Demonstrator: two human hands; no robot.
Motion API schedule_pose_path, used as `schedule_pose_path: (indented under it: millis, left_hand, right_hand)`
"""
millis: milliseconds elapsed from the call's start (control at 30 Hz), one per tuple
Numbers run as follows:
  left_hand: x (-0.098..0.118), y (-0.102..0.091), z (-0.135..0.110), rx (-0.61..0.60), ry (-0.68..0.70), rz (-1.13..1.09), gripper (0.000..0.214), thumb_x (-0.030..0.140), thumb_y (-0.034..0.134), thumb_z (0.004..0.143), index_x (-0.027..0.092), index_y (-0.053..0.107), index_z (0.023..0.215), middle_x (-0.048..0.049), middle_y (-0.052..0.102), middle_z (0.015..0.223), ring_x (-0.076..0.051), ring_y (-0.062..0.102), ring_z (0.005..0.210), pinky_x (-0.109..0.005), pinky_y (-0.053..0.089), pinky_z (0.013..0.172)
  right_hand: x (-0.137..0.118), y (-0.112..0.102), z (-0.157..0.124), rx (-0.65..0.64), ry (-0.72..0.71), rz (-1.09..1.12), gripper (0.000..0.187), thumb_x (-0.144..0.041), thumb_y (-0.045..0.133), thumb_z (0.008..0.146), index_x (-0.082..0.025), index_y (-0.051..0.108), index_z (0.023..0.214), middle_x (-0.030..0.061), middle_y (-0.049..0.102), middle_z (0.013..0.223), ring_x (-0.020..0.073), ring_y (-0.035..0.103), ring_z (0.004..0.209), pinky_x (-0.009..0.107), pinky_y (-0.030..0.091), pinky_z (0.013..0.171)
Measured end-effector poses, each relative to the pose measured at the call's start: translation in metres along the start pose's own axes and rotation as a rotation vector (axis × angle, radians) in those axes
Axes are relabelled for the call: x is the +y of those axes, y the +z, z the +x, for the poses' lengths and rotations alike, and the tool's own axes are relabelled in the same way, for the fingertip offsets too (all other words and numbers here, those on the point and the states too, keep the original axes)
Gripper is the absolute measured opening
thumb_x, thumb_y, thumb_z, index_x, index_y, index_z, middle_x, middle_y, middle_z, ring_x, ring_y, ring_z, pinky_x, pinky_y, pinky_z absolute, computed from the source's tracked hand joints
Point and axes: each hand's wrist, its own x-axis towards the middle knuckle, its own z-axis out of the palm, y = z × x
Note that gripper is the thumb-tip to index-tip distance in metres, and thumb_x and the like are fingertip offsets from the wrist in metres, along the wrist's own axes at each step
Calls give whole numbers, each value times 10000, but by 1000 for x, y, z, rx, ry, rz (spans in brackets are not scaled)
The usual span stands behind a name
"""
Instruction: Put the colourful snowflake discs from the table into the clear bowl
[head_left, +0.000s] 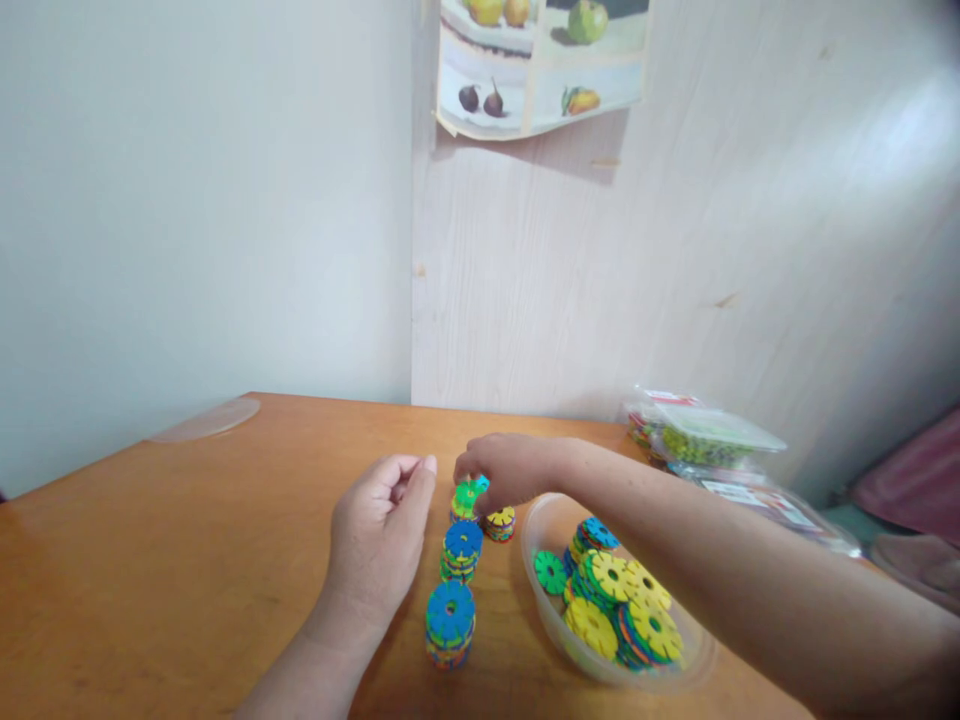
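Four disc stacks (461, 552) standing, right hand (506, 468) pinches a green disc (468, 494) over the farthest, so keep it flat and centred; left hand (382, 530) rests half-curled, seemingly empty.

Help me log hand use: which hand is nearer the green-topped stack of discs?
Right. The right hand pinches the green-topped stack; the left hand lies apart, left of it.

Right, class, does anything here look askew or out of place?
Only the fruit poster on the wall: its lower left corner curls away, casting a shadow. The disc stacks on the table stand upright.
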Motion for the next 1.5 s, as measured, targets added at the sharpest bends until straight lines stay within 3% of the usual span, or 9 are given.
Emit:
schedule_pose_path:
  millis: [167, 367, 633, 767, 933, 1233, 1500]
  left_hand:
    - [-2, 0, 0, 6, 1, 14, 333, 484, 543, 872, 186, 645, 765, 29, 592, 637, -133, 515, 623, -214, 382, 580]
    - [-2, 0, -1, -3, -10, 3, 338, 503, 556, 863, 189, 652, 781, 25, 641, 671, -141, 552, 637, -221, 395, 595]
    - [1, -1, -1, 11, -21, 33, 354, 523, 552, 850, 193, 652, 766, 29, 617, 620, -142, 536, 593, -226, 389, 571]
    - [0, -1, -1, 5, -17, 25, 360, 529, 550, 851, 194, 637, 755, 32, 594, 612, -141, 531, 594, -225, 384, 570]
    - [-1, -1, 0, 1, -8, 18, 355, 515, 545, 853, 192, 625, 727, 39, 553, 587, -132, 498, 581, -215, 374, 555]
    - [-2, 0, 0, 1, -9, 0, 358, 509, 546, 857, 185, 628, 729, 35, 538, 580, -132, 494, 582, -212, 379, 550]
    - [-2, 1, 0, -12, -11, -7, 358, 501, 546, 864, 186, 608, 707, 44, 491, 565, -122, 463, 567, -211, 358, 535]
  right_hand:
    - [7, -9, -40, 110, -1, 75, 405, -344, 661, 746, -203, 650, 1125, 76, 682, 1067, 208, 615, 913, 291, 444, 737]
    - [10, -1, -92, 100, 85, 133, 365, -389, 664, 754, -208, 645, 1071, 58, 691, 1004, 205, 618, 870, 298, 432, 727]
    - [16, 13, -111, 34, 161, 153, 408, -434, 648, 769, -218, 667, 1114, 62, 701, 1015, 213, 634, 865, 294, 441, 686]
    - [17, 8, -104, 110, 188, 182, 325, -329, 596, 803, -206, 673, 1094, 53, 712, 975, 186, 636, 825, 274, 444, 671]
    - [15, 5, -71, 174, 93, 159, 356, -316, 594, 812, -200, 672, 1140, 70, 708, 1027, 193, 637, 876, 279, 458, 724]
    - [3, 7, -7, 12, -3, -55, 533, -381, 659, 777, -289, 608, 1299, 103, 665, 1137, 267, 628, 1017, 334, 473, 772]
    - [2, 9, 8, -45, -28, -68, 533, -468, 684, 749, -276, 639, 1244, 91, 673, 1127, 272, 627, 1017, 329, 464, 762]
